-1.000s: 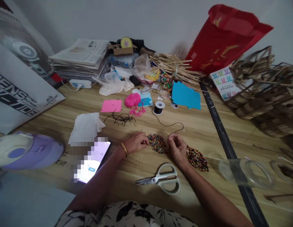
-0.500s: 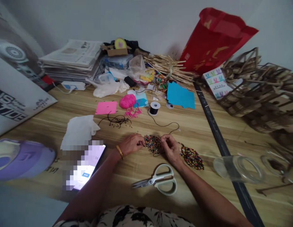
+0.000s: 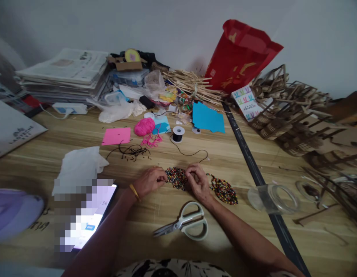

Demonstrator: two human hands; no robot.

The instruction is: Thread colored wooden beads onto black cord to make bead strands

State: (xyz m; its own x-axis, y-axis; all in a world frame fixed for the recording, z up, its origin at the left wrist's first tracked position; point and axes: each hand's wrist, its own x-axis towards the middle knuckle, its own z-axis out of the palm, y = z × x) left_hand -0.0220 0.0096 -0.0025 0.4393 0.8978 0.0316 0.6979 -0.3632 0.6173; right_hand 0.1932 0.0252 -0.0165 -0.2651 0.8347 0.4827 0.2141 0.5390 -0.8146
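Note:
Multicoloured bead strands (image 3: 176, 178) lie on the wooden table between my two hands. My left hand (image 3: 151, 182) is closed at their left end, with thumb and fingers pinched on the beads there. Over their right end, my right hand (image 3: 197, 181) is closed too, fingers curled together; whatever it pinches is hidden. A second bunch of bead strands (image 3: 224, 189) spreads out to the right of my right hand. Scissors with pale handles (image 3: 193, 223) rest nearer me, blades pointing left. Behind my hands, black cord (image 3: 192, 154) trails from a white spool (image 3: 178, 134).
A lit phone (image 3: 94, 217) and white tissue (image 3: 77, 165) lie left. Pink yarn (image 3: 144, 126), black cord scraps (image 3: 135, 151) and blue paper (image 3: 208, 117) are farther back. Clear tape rolls (image 3: 282, 198) and brown woven baskets (image 3: 290, 134) stand right, a newspaper stack (image 3: 65, 71) at back left.
The camera view has turned slightly right, so the table's things appear shifted left. My hands stay at the beads, with only slight finger movement on the right.

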